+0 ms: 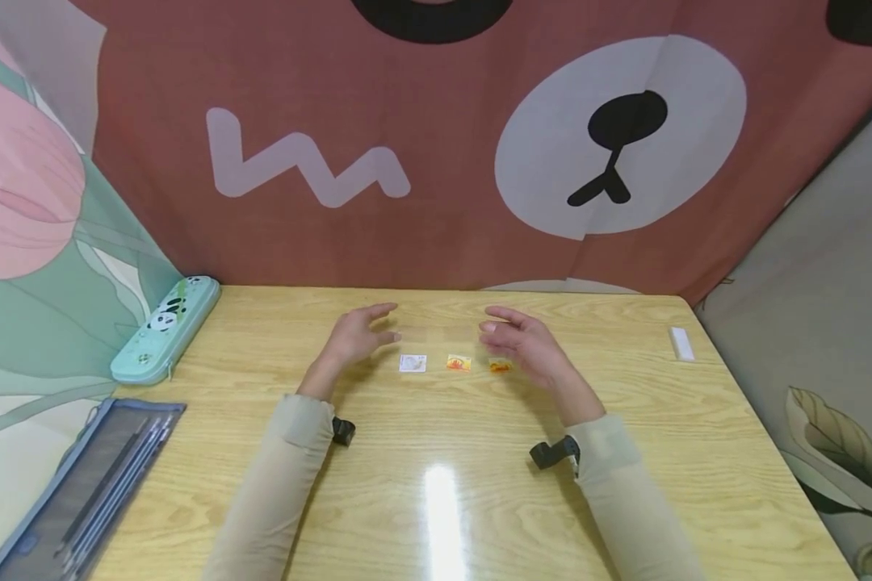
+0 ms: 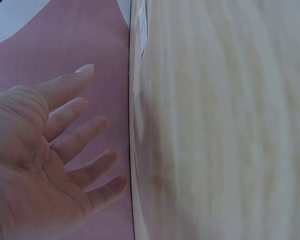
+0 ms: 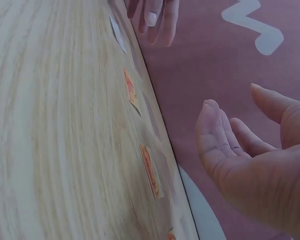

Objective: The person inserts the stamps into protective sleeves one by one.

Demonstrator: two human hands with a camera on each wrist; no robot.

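Note:
Several small stamp-like paper pieces lie in a row on the wooden table. A whitish stamp-like piece (image 1: 412, 363) is at the left, and an orange-and-red piece (image 1: 459, 363) sits mid-row. A yellow-orange piece (image 1: 500, 365) is close beside my right hand (image 1: 525, 343), and a fragment of another piece (image 3: 171, 235) shows at the right wrist view's bottom edge. My left hand (image 1: 354, 337) hovers left of the row, fingers spread and loosely bent, holding nothing. The right hand is likewise raised above the table, its fingers relaxed and nothing in them. Faint pale rectangles (image 1: 414, 335) appear behind the row; what they are is unclear.
At the left edge lie a mint panda pencil case (image 1: 167, 329) and a dark mesh pouch (image 1: 109, 484) with pencils. A small white block (image 1: 681, 344) is at the far right. A reddish-brown curtain (image 1: 334, 242) hangs behind the table (image 1: 378, 484).

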